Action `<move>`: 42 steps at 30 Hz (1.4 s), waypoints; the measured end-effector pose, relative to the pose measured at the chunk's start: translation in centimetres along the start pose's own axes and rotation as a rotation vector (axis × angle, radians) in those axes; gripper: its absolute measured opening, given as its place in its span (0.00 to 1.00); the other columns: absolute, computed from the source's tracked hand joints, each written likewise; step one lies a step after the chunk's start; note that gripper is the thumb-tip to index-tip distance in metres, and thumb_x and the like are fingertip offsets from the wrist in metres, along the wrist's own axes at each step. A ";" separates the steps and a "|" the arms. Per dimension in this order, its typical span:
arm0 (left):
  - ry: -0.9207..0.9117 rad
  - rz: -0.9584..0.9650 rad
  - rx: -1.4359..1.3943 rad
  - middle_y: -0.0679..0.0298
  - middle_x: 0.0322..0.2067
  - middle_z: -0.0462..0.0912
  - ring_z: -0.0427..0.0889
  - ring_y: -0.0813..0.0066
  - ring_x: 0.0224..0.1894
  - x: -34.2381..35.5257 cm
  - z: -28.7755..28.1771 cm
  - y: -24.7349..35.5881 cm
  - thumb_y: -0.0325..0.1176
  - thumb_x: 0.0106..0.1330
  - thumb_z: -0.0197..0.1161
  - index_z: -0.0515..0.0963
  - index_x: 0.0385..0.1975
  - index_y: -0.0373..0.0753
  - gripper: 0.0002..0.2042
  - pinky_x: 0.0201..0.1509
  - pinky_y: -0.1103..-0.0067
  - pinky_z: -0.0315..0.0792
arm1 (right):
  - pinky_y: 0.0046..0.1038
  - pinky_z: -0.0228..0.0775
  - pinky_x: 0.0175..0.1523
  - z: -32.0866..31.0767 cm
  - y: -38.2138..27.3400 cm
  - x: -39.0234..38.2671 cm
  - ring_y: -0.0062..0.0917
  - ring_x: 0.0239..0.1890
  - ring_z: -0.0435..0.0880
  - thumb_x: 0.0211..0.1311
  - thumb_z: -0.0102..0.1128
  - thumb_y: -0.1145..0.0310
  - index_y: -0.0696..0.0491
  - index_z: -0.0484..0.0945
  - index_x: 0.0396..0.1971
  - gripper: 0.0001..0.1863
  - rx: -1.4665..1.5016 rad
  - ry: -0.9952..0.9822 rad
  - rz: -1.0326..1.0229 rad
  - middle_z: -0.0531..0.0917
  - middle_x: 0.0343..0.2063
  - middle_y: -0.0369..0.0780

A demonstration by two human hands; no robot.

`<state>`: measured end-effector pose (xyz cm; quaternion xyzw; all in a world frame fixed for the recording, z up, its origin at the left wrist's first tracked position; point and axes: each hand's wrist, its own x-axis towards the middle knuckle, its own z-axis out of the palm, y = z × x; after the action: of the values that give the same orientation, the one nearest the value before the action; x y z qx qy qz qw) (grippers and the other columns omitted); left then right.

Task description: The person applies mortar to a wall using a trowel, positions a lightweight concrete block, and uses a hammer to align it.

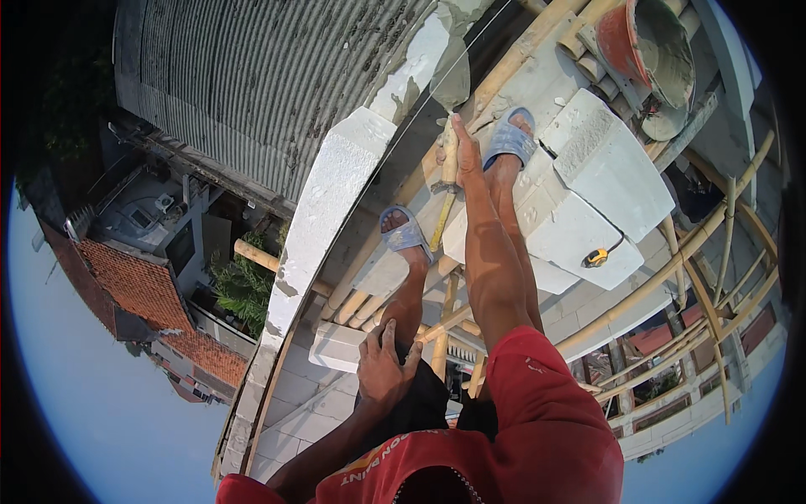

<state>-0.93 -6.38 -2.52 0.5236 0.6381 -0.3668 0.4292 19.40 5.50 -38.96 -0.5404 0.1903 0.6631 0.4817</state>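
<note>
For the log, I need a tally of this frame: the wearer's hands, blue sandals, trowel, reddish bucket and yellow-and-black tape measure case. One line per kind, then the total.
Hands: 2 (left hand, right hand)
Blue sandals: 2
Trowel: 1
Reddish bucket: 1
Tape measure case: 1
Total: 7

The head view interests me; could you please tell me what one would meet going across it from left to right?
Leafy green foliage → left hand → right hand with the masonry trowel → right blue slide sandal → yellow-and-black tape measure.
</note>
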 end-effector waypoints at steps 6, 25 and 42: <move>0.050 0.013 0.055 0.49 0.59 0.68 0.69 0.47 0.60 -0.8 0.6 -0.2 0.54 0.65 0.62 0.66 0.66 0.38 0.35 0.61 0.57 0.71 | 0.26 0.66 0.17 -1.8 0.5 -11.1 0.22 0.13 0.75 0.64 0.60 0.40 0.53 0.77 0.37 0.27 -0.062 0.134 0.083 0.75 0.19 0.37; 0.008 -0.048 0.193 0.53 0.60 0.66 0.67 0.49 0.63 0.0 3.1 4.6 0.54 0.65 0.62 0.65 0.68 0.41 0.35 0.60 0.55 0.72 | 0.48 0.76 0.45 -12.2 -46.3 -7.1 0.53 0.41 0.86 0.64 0.56 0.51 0.63 0.82 0.34 0.25 -2.151 0.438 -0.555 0.85 0.35 0.59; -0.062 -0.122 0.208 0.55 0.61 0.66 0.66 0.50 0.64 0.2 0.6 3.3 0.55 0.66 0.60 0.62 0.70 0.43 0.36 0.63 0.57 0.70 | 0.23 0.68 0.22 -10.8 -30.9 -23.2 0.23 0.19 0.76 0.72 0.54 0.54 0.58 0.73 0.51 0.22 -0.306 0.203 -0.389 0.78 0.29 0.38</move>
<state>2.41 -6.19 -3.01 0.5140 0.6136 -0.4724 0.3689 50.13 1.46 -13.49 -0.6969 0.0279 0.5216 0.4913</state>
